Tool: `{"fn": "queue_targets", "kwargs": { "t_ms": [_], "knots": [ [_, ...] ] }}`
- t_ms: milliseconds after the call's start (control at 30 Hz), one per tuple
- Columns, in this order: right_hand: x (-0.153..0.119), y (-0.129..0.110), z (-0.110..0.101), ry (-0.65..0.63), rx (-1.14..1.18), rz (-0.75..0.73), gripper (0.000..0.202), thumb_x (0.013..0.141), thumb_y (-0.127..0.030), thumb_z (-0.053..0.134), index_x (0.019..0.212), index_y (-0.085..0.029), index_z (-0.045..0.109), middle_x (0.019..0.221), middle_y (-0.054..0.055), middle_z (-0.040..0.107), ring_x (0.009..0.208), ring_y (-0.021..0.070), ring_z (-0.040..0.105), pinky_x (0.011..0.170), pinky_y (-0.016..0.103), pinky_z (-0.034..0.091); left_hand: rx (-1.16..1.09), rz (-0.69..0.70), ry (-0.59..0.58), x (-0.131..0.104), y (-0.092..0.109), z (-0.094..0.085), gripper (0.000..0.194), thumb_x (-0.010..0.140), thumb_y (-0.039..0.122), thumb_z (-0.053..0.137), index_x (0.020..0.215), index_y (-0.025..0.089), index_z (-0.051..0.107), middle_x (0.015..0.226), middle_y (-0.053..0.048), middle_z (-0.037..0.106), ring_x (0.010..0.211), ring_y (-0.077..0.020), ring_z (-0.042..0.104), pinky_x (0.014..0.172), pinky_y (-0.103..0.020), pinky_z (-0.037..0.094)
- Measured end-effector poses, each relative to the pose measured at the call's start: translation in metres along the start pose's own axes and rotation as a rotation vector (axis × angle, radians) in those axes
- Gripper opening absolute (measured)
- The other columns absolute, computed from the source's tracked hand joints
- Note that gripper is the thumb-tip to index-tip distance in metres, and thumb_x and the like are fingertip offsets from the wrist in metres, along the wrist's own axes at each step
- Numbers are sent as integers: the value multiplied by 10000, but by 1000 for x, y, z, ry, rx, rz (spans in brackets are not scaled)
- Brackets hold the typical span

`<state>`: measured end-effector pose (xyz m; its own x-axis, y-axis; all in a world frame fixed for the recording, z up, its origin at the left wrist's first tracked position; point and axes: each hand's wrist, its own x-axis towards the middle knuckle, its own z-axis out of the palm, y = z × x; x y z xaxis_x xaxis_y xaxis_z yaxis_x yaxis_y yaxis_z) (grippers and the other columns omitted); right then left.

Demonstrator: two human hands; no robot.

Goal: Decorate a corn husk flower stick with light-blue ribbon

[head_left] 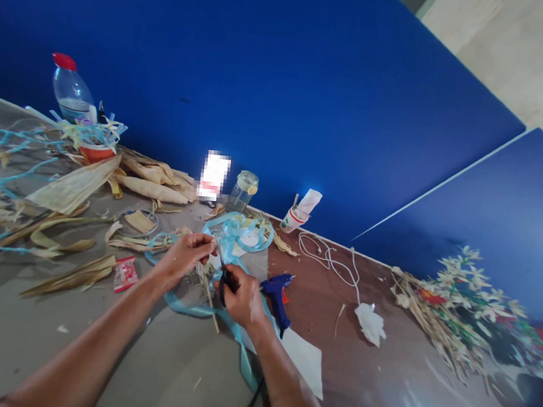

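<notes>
Dark-handled scissors (229, 280) are in my right hand (243, 295), its fingers wrapped round the handles and the blades pointing up and to the left. My left hand (191, 252) is closed in a pinch close to the blade tips; what its fingertips hold is too small to name. Light blue ribbon (237, 226) lies in loops behind my hands and runs down under my right wrist. A thin dry stalk (210, 302) rests below and between both hands. Just right of my right hand lies a blue glue gun (278, 299).
Dry husks (153, 188), a red candy packet (125, 274) and a bottle (73, 94) are at the left. A glass jar (243, 191), a paper cup (293, 219) and a white cable (330, 259) stand or lie along the blue partition (284, 103). White flowers (476, 285) are at the right.
</notes>
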<state>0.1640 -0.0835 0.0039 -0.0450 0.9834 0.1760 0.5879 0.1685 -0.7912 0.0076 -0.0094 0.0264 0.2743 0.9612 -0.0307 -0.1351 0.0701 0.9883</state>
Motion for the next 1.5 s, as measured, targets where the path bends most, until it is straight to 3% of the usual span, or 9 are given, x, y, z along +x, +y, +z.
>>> {"fn": "queue_targets", "kwargs": {
  "t_ms": [267,533,800,1267,1500],
  "knots": [
    [0,5,1,2,39,9,219,743,-241,552,927,-176,652,667,-19,602,580,106,535,563,188,413,-5,12,13,0,2,0,287,591,431,707,591,152,639,564,-5,590,458,-90,437,468,-224,336],
    [3,8,3,107,241,145,301,701,-325,631,935,-136,634,635,-19,563,538,100,482,525,207,393,31,43,-13,5,-9,-4,335,624,485,691,630,151,674,611,-33,620,479,-97,451,470,-226,346],
    [2,8,5,79,310,113,299,702,-304,629,954,-144,620,676,-5,574,573,106,503,558,215,418,26,27,21,6,-11,-3,339,631,491,684,621,153,655,606,-18,603,484,-87,445,486,-219,347],
    [3,10,5,114,87,104,333,770,-358,570,1020,-143,616,690,9,619,574,124,536,549,216,418,-4,31,50,5,-13,-2,313,637,465,690,642,156,642,616,-13,602,495,-97,457,485,-216,361],
    [3,6,-3,124,-290,112,283,798,-287,529,1047,-204,635,824,27,692,704,153,614,652,216,426,-108,-19,104,5,-18,-1,295,624,438,718,668,152,659,609,10,576,480,-78,444,469,-200,328]
  ]
}}
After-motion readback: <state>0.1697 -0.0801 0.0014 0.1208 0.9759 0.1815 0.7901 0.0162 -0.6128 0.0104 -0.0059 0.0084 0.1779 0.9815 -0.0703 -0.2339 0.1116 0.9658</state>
